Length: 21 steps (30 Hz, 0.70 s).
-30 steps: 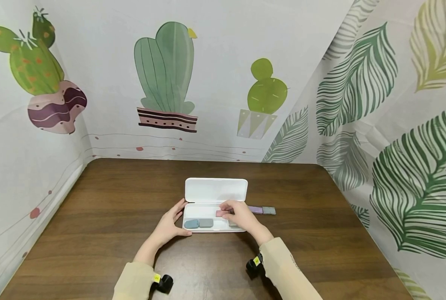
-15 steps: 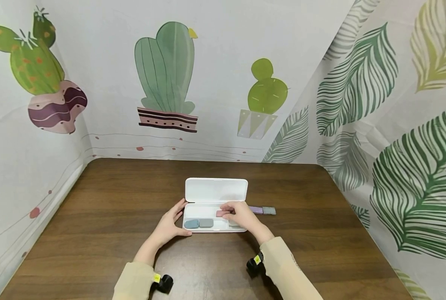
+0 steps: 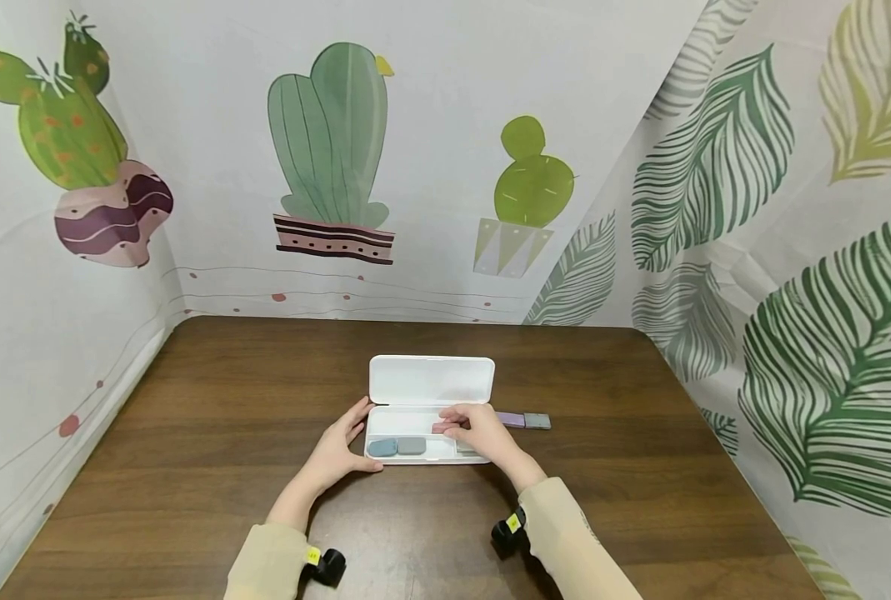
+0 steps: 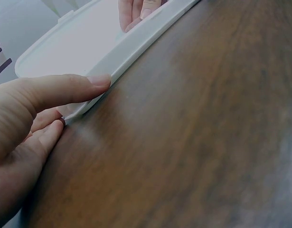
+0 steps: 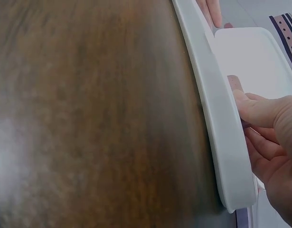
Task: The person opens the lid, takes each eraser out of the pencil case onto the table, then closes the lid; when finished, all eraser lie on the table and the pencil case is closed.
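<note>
A white hinged case [image 3: 432, 381], like a pencil box, lies on the table with its lid raised at the back. My left hand [image 3: 334, 452] grips its left end, thumb on the front rim and fingers round the end wall, as the left wrist view shows. Inside the case, my right hand [image 3: 486, 432] pinches a small pink piece with rounded corners [image 5: 235, 83] between thumb and fingers; the hand hides part of it. In the front compartment sit a blue-grey piece [image 3: 382, 448] and a grey piece [image 3: 412, 446]. Another pale piece is partly hidden beneath the right hand.
Right of the case, a purple flat piece [image 3: 511, 420] and a grey flat piece [image 3: 538, 422] lie end to end on the brown wooden table [image 3: 265, 367]. A white cloth [image 3: 445, 167] printed with cacti and leaves hangs behind and beside the table.
The pink piece appears slightly more tilted or lower in the right fingers. Both hands and the case stay in nearly the same place.
</note>
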Each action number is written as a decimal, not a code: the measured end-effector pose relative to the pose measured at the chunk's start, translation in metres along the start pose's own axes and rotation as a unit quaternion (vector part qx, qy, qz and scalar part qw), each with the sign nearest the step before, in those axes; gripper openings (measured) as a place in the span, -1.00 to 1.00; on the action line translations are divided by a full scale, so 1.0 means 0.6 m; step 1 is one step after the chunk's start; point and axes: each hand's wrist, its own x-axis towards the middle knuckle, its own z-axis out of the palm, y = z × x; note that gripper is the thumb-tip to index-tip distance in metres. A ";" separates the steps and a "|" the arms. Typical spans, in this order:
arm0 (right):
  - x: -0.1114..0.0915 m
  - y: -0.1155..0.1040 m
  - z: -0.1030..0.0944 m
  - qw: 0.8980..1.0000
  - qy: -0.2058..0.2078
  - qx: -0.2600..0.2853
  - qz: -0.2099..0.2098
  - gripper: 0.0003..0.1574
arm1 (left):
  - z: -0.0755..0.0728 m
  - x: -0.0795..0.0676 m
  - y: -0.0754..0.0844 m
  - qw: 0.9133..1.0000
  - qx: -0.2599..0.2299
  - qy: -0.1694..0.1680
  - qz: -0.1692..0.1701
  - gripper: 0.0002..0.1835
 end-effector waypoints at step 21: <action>-0.042 0.019 -0.057 0.995 0.100 -0.027 -0.009 -0.70 | -0.001 0.000 -0.002 1.000 0.002 -0.002 0.012 0.24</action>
